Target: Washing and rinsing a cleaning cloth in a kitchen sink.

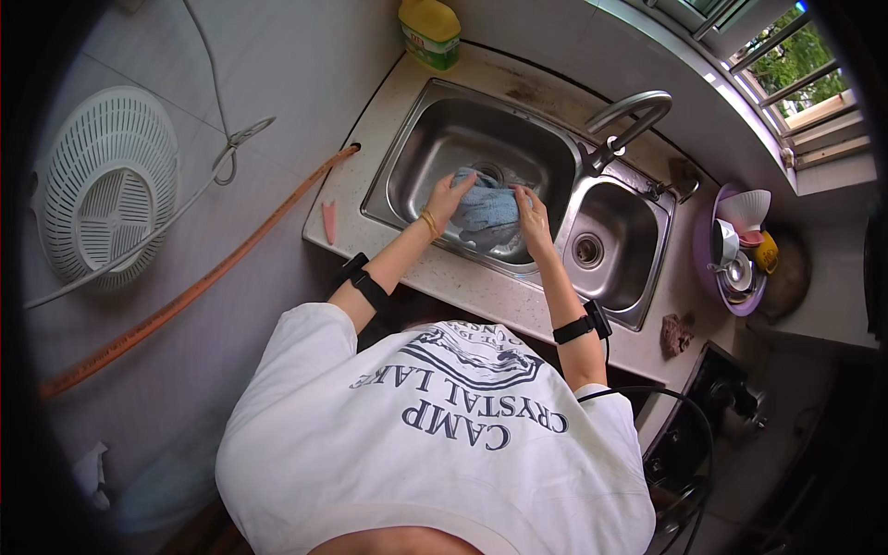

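Note:
A wet-looking blue cloth point(488, 210) is stretched between my two hands above the larger stainless steel sink basin point(423, 146). My left hand point(449, 196) grips its left edge, with the thumb on top. On the other side, my right hand point(533, 217) pinches the right edge. The lower part of the cloth hangs down in loose folds. Behind it, the basin's drain point(490, 172) is partly hidden by the cloth.
The gooseneck faucet point(638, 104) stands behind the divider, beside a smaller basin point(628, 257). A purple tub of dishes point(709, 257) and a crumpled brown rag point(675, 335) lie right. A yellow bottle point(430, 35) stands at the back corner. An orange hose point(208, 277) runs left.

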Demonstrator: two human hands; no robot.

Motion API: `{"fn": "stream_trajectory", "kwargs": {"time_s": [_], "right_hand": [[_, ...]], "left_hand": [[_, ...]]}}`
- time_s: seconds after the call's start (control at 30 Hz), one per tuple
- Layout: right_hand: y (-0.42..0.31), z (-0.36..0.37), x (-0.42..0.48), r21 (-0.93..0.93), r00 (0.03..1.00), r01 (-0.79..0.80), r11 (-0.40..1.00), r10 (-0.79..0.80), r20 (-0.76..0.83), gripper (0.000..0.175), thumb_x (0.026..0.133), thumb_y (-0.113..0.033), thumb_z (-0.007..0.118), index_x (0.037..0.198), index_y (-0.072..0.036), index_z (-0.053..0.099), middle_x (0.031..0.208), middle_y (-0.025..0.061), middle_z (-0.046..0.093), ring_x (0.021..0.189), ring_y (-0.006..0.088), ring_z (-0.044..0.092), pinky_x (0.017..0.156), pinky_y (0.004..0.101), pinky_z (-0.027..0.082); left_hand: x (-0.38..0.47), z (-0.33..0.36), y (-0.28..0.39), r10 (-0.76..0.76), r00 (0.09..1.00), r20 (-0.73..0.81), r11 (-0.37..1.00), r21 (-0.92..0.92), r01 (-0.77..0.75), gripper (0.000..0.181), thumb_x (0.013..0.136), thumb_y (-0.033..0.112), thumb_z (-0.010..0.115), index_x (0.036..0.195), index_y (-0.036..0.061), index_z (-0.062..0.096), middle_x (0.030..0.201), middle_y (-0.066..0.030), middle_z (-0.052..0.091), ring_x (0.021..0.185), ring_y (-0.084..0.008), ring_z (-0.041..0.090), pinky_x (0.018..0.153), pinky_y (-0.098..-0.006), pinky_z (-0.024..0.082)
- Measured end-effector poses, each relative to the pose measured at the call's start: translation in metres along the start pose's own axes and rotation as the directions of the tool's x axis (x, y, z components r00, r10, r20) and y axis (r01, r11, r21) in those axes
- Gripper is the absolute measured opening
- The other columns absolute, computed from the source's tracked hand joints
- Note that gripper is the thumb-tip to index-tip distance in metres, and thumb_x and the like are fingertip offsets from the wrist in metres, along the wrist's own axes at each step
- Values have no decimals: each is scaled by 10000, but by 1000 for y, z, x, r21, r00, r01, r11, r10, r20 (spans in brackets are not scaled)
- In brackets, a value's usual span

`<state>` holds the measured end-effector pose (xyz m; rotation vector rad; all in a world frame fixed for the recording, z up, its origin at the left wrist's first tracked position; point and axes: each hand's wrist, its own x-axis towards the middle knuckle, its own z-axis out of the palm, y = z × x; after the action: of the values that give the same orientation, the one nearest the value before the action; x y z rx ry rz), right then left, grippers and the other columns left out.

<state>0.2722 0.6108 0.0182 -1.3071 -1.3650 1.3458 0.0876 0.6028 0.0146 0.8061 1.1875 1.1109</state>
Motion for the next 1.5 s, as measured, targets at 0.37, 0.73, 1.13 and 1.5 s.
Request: {"fn": "stream_trajectory", "kwargs": {"time_s": [0.37, 0.73, 1.13, 1.5], "right_hand": [[-31, -6, -30, 305, 993, -116, 945, 108, 44, 314, 731, -234, 633, 948, -24, 548, 856, 57, 560, 770, 117, 508, 705, 244, 398], [-64, -61, -108, 818, 977, -127, 562, 211, 6, 373, 763, -235, 598, 1049, -28, 477, 975, 83, 544, 905, 179, 535, 798, 308, 433], [-18, -69, -315, 821, 834, 471, 322, 142, -534, 358, 761, -115, 535, 1094, -18, 445, 1037, 90, 534, 948, 198, 523, 864, 336, 401], [39, -28, -633, 556, 418, 765, 326, 407, -812, 484, 757, -219, 516, 1175, -9, 388, 1144, 125, 470, 1075, 258, 441, 924, 387, 341]], "left_hand": [[10, 12, 33, -112, 984, 137, 902, -402, 159, 306, 803, 338, 554, 928, 58, 553, 879, -22, 575, 776, -112, 547, 702, -246, 431], [-36, 68, 54, -173, 615, 769, 949, -36, 312, 420, 772, 254, 599, 1093, 9, 482, 1053, -63, 530, 958, -148, 502, 857, -280, 382], [-153, 179, -34, -336, 326, 884, 798, 83, 597, 427, 852, 245, 448, 1198, 4, 376, 1185, -117, 458, 1094, -225, 440, 957, -357, 313], [-195, 289, -161, -149, 527, 837, 769, 433, -470, 149, 693, 138, 633, 781, 31, 578, 713, -66, 598, 605, -129, 561, 523, -257, 452]]}}
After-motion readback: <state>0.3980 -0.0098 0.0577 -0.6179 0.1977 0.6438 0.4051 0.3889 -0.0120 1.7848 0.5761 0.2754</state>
